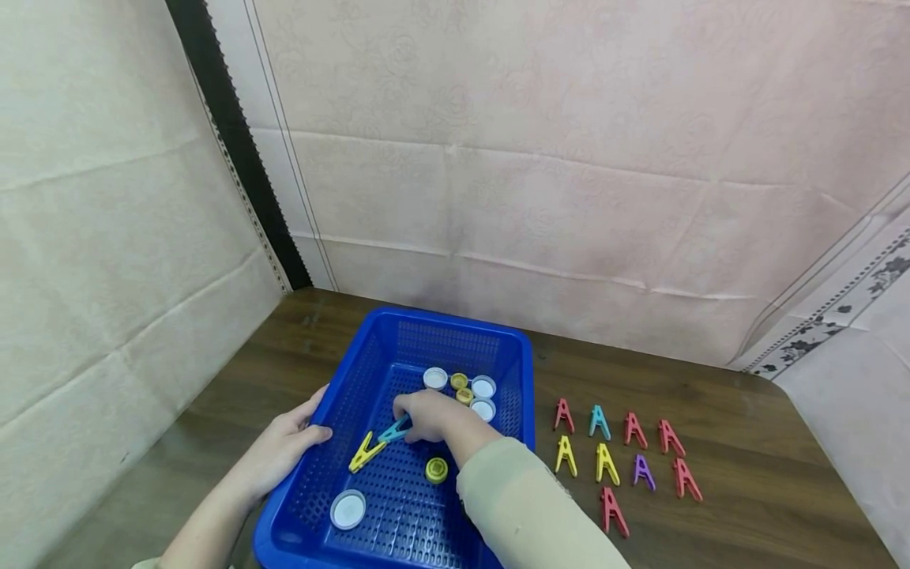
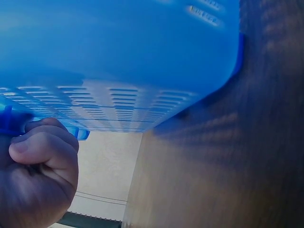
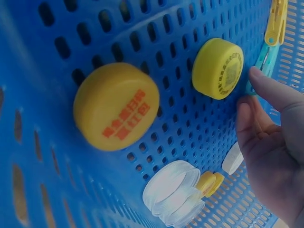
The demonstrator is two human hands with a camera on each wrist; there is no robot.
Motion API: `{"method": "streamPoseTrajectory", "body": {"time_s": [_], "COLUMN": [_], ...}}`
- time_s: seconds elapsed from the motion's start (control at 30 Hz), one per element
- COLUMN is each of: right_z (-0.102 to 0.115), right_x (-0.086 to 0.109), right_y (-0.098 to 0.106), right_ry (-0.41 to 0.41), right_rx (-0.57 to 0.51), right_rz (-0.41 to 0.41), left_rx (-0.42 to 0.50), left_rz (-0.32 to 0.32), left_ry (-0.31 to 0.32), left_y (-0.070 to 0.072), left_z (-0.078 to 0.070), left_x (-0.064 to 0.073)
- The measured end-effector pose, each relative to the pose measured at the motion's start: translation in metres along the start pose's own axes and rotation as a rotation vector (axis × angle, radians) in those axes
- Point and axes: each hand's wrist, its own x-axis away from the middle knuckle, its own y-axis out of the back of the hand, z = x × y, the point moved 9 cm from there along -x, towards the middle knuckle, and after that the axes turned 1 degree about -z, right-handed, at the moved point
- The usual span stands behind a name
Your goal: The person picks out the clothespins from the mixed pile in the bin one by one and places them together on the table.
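Observation:
A teal clothespin (image 1: 393, 432) lies inside the blue plastic basket (image 1: 528, 371), and my right hand (image 1: 435, 416) pinches one end of it. In the right wrist view, thumb and fingertips meet around that teal clothespin (image 3: 268, 61). Its other end meets a yellow clothespin (image 1: 365, 454) beside it. My left hand (image 1: 280, 450) grips the basket's left rim, with the thumb over the edge. Up close in the left wrist view, the left hand (image 2: 40, 175) has its fingers curled at the basket wall (image 2: 118, 47).
Around my right hand in the basket are yellow bottle caps (image 3: 116, 107) and white round caps (image 1: 348, 510). To the basket's right, several clothespins (image 1: 603, 465) in red, yellow, blue and purple lie in rough rows on the wooden table (image 1: 768, 442). Cloth-covered walls (image 1: 498, 197) stand behind.

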Motion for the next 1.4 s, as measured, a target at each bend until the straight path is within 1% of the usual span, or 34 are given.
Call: {"method": "streamPoseTrajectory", "body": {"time_s": [0.23,0.37,0.47,0.53,0.7,0.87,1.0,1.17,1.27,1.4], "right_z": [-0.004,-0.004,-0.004,-0.006,-0.006,0.0,0.007,0.012,0.012,0.005], "right_x": [0.0,0.001,0.004,0.005,0.009,0.013,0.018,0.03,0.038,0.047], "right_y": [0.005,0.015,0.027,0.033,0.043,0.05,0.058,0.072,0.079,0.085], "right_ry": [0.007,0.018,0.02,0.013,0.012,0.05,0.073,0.084,0.083,0.074], "right_rx": [-0.029,-0.046,-0.063,-0.087,-0.166,-0.22,-0.223,-0.202,-0.181,-0.166], "right_rz": [0.011,-0.005,-0.038,-0.055,-0.065,-0.071,-0.078,-0.105,-0.132,-0.163], "left_rx": [0.007,0.004,-0.001,-0.001,0.008,0.026,0.025,0.023,0.016,0.012], "left_rz": [0.01,0.016,0.014,0.004,-0.027,-0.019,-0.02,-0.022,-0.026,-0.028], "left_ry": [0.006,0.008,0.005,0.009,0.033,0.042,0.043,0.043,0.041,0.038], "left_y": [-0.001,0.0,0.0,0.0,0.002,0.002,0.002,0.002,0.003,0.003], "left_z": [0.001,0.001,0.0,0.0,0.002,0.003,0.003,0.003,0.003,0.003], "left_x": [-0.001,-0.001,-0.002,-0.002,-0.002,-0.002,-0.001,-0.001,-0.002,-0.002]}}
